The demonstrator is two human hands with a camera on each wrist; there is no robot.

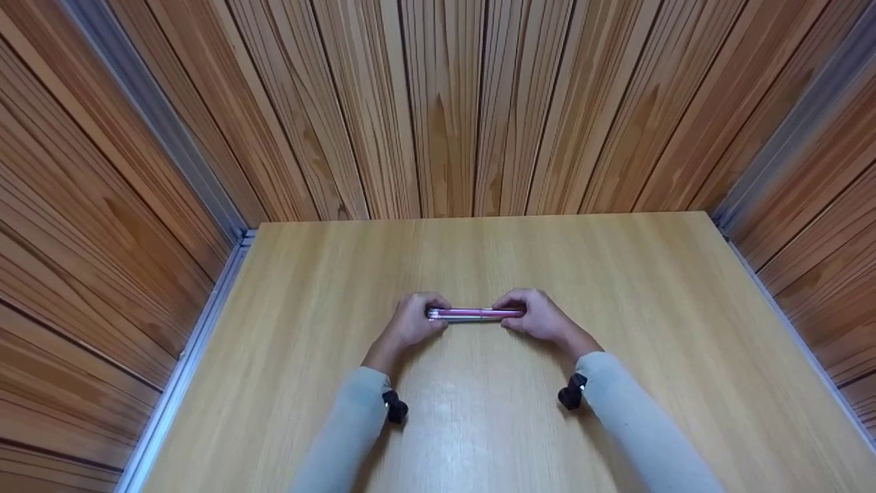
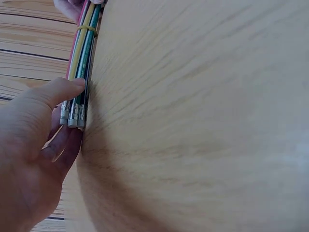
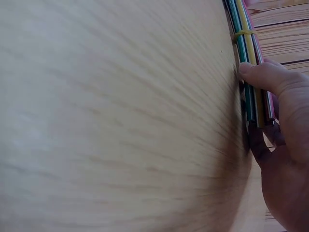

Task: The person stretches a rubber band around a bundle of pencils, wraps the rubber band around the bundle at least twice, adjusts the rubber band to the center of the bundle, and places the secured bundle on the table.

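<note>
A bundle of pencils [image 1: 472, 314] lies crosswise between the two hands, low over the wooden table. Pink, yellow, green and dark barrels show in it, and a yellow rubber band [image 2: 87, 30] loops round its middle. My left hand [image 1: 415, 319] grips the end with the metal ferrules and erasers [image 2: 73, 118], thumb on the near side and fingers behind. At the other end, my right hand [image 1: 537, 315] holds the pencils by their flat, eraserless ends [image 3: 260, 122], its thumb [image 3: 246, 68] pressed along the green barrel.
The light wooden table [image 1: 452, 260] runs back to a wood-plank wall [image 1: 445, 109]. Similar plank walls stand left and right, with metal rails [image 1: 205, 329] along the table's sides. A dark wrist device [image 1: 395, 407] sits at each grey sleeve cuff.
</note>
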